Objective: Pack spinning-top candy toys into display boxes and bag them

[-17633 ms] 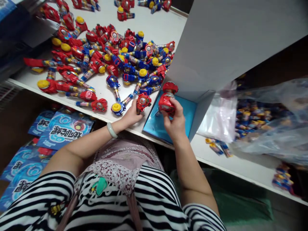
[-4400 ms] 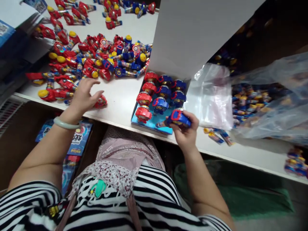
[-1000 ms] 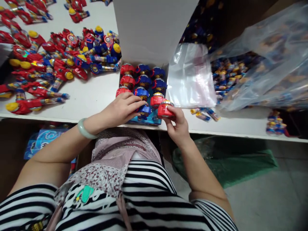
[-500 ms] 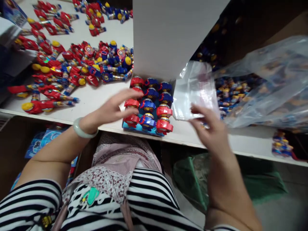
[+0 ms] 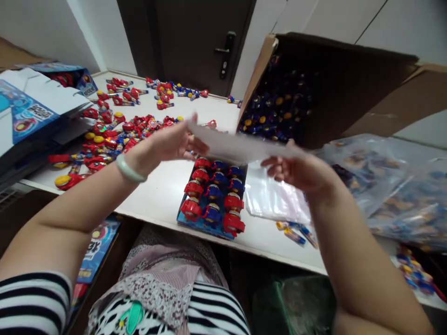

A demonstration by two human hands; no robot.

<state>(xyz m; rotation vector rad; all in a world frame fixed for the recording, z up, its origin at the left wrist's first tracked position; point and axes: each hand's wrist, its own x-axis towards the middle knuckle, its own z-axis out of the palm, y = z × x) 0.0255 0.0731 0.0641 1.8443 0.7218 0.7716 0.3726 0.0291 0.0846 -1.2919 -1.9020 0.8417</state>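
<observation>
1. At the left, blue printed boxes (image 5: 35, 109) with white tops stand on the white table (image 5: 153, 186).
2. Beside them, a loose heap of red and blue toys (image 5: 104, 139) spreads toward the far edge.
3. The left hand (image 5: 179, 142) has the left end of a blurred white flap (image 5: 237, 146) between thumb and fingers.
4. The open box (image 5: 200, 226) sits near the middle, at the table's near edge, beneath that flap: four red toys down its left, four blue in the centre, two blue then two red on the right.
5. The right hand (image 5: 298, 170) pinches the flap's right end.
6. Below it lies clear plastic (image 5: 275, 197); small tubes (image 5: 295, 235) lie nearer.
7. Far right, a cardboard carton (image 5: 256, 77) holds many small blue-and-yellow pieces.
</observation>
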